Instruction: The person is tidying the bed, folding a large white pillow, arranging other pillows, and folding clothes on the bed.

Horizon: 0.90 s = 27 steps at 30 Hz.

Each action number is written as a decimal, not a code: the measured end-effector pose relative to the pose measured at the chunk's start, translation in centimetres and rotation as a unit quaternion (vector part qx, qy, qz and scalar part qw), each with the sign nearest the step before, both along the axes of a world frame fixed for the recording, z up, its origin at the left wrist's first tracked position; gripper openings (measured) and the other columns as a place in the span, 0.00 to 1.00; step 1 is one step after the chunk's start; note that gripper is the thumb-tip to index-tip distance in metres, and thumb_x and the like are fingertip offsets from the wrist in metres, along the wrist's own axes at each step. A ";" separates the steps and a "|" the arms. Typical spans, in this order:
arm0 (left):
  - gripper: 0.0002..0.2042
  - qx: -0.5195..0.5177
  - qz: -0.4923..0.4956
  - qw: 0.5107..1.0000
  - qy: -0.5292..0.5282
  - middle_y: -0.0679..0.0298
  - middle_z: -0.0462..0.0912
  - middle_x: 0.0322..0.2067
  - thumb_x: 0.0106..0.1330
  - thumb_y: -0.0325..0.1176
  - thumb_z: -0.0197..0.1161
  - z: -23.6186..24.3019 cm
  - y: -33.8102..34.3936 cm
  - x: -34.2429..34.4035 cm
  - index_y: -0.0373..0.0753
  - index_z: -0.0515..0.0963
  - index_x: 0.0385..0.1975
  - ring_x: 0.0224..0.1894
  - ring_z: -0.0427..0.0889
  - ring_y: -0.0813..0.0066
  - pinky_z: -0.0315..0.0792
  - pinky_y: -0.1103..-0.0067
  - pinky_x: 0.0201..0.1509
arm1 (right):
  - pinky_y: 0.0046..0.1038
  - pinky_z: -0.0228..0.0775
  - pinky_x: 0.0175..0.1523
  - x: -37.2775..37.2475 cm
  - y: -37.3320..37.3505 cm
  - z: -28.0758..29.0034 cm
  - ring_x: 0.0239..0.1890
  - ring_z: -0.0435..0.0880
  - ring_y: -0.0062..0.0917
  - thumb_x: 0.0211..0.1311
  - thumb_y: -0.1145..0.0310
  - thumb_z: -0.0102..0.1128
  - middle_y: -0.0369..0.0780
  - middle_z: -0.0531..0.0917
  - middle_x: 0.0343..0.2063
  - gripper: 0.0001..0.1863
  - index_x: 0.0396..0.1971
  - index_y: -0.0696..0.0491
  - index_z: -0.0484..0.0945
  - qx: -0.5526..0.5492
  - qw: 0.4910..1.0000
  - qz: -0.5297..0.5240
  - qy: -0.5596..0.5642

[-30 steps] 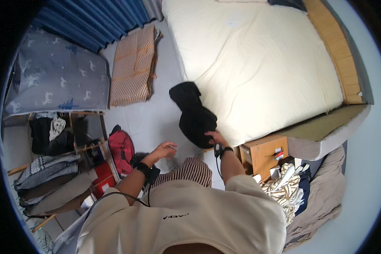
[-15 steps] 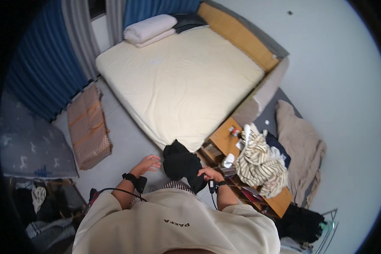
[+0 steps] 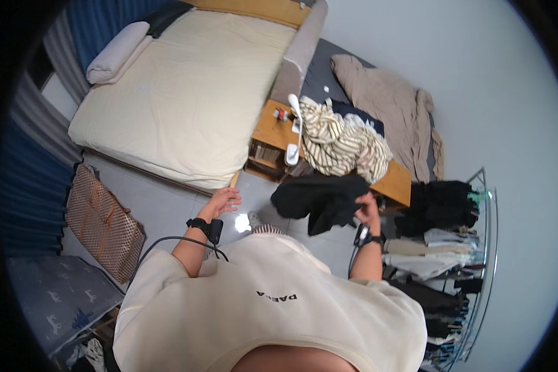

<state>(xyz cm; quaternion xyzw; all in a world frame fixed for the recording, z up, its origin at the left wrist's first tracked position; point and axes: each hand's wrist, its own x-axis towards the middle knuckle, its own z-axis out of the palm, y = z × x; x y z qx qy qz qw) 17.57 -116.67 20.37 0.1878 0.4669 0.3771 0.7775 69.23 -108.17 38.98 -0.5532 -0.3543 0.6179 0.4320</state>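
Note:
A black piece of clothing [image 3: 319, 201] hangs from my right hand [image 3: 367, 209], whose fingers are closed on its right end. Its folds hide what kind of garment it is. The cloth spreads out to the left, in the air in front of the wooden cabinet. My left hand [image 3: 223, 201] holds nothing; its fingers are apart, off the near corner of the bed [image 3: 186, 105]. Both wrists wear a dark strapped device.
A striped cloth heap [image 3: 347, 146] and a white desk lamp [image 3: 292, 154] rest on the wooden cabinet [image 3: 394, 186]. Clothes fill the metal rack [image 3: 493, 248] at right. A checked bag [image 3: 102, 223] stands on the floor at left; a brown blanket [image 3: 384, 93] lies behind the cabinet.
My view has turned right, bringing the clothes rack into sight. The black garment has swung right with my right hand and is more spread out. My left hand remains empty.

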 end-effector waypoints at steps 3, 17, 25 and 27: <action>0.12 -0.006 -0.009 1.000 0.006 0.59 0.78 0.44 0.68 0.31 0.51 0.6 1.1 2.8 0.39 0.70 0.49 0.45 0.81 0.67 0.77 0.67 0.46 | 0.23 0.60 0.12 3.5 2.0 6.8 0.19 0.74 0.19 0.47 0.69 0.60 0.31 0.75 0.23 0.07 0.27 0.47 0.72 0.051 0.998 -0.048 -0.006; 0.12 -0.057 0.078 0.991 0.090 0.61 0.78 0.45 0.70 0.35 0.50 4.0 7.8 8.4 0.40 0.70 0.50 0.43 0.81 0.73 0.78 0.72 0.45 | 0.19 0.67 0.27 14.8 26.4 11.2 0.18 0.72 0.18 0.53 0.71 0.65 0.33 0.76 0.20 0.08 0.24 0.51 0.73 0.189 0.971 -0.083 0.118; 0.12 -0.137 0.128 0.973 0.135 0.65 0.80 0.40 0.67 0.32 0.52 5.6 6.0 9.7 0.42 0.72 0.48 0.38 0.81 0.77 0.79 0.75 0.39 | 0.39 0.58 0.64 10.8 30.9 -3.9 0.60 0.68 0.42 0.52 0.58 0.69 0.51 0.70 0.59 0.44 0.66 0.55 0.57 0.042 0.959 -0.018 -0.278; 0.12 -0.135 0.133 0.973 0.130 0.65 0.80 0.40 0.66 0.31 0.52 6.1 7.4 10.2 0.42 0.72 0.48 0.38 0.81 0.77 0.79 0.75 0.39 | 0.29 0.57 0.64 13.0 34.0 -7.1 0.61 0.68 0.38 0.49 0.56 0.71 0.52 0.68 0.61 0.46 0.65 0.60 0.60 0.082 0.929 0.040 -0.358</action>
